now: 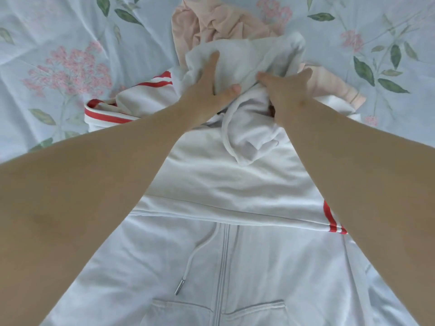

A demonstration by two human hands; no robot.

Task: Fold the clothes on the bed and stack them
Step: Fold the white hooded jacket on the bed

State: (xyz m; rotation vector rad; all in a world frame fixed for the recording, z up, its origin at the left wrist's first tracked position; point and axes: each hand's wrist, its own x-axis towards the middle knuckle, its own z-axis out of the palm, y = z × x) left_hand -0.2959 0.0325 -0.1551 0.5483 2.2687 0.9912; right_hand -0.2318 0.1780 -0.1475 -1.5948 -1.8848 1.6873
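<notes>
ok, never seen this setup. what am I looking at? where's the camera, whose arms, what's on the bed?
No machine here: a person works with bare hands. The one picture comes from a wide-angle camera on their head, looking forward and down, so both forearms reach in from below. The surface is a bed with a floral sheet. Nearest lies a white zip hoodie, spread flat; across it a white top with red stripes; beyond that a crumpled pink garment. Both hands are on bunched white fabric: the right hand grips a fold, the left hand lies on it with fingers straight.
</notes>
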